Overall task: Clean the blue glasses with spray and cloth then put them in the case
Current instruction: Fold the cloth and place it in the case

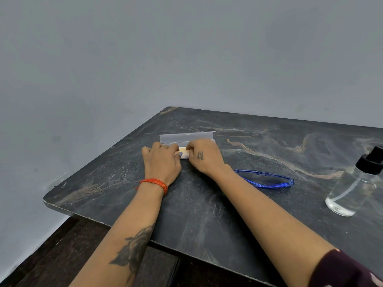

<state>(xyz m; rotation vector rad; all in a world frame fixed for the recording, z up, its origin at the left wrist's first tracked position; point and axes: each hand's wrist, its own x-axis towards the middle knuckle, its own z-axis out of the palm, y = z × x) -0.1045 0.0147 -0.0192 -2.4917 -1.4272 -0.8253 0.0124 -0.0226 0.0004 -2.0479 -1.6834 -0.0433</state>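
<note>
Left hand (161,160) and right hand (204,155) both pinch a cloth (183,152) in the open case (186,137); glasses (267,180) lie right.

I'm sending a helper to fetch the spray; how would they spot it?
On the dark marbled table, look to its right side, past the blue glasses. The spray bottle stands there alone: clear, with a black pump top.
</note>
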